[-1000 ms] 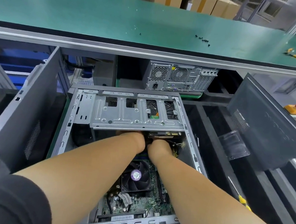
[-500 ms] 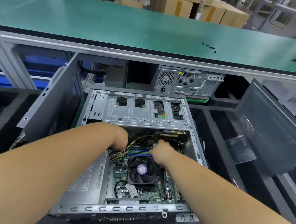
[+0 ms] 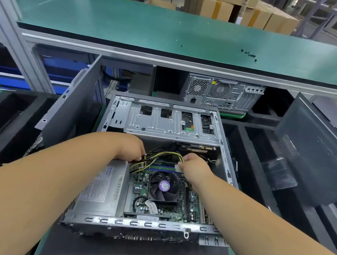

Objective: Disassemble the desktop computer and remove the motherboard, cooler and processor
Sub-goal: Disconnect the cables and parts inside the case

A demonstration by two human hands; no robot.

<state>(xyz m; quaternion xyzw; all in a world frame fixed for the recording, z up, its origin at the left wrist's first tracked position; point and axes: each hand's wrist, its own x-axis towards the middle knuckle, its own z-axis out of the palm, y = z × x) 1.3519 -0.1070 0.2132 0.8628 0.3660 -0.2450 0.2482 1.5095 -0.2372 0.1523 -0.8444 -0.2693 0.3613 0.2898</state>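
Inside the case (image 3: 222,145), both hands pinch power cables: left hand (image 3: 132,147) the bundle (image 3: 160,155), right hand (image 3: 192,164) a white connector (image 3: 178,167); next, clear them off the motherboard (image 3: 178,208).

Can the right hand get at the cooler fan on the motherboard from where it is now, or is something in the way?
Probably yes. The right hand holds a white connector just above the cooler fan, whose top lies uncovered in the open case; only the yellow cables run nearby, behind it. The hand would first have to let go.

Looks like an electronics disassembly workshop or warehouse line. Shows in the long green-matted workbench (image 3: 132,21) on aluminium framing, stacked cardboard boxes (image 3: 247,9) behind, loose black screws (image 3: 248,54) on the mat, and a second computer tower (image 3: 222,94) shelved underneath
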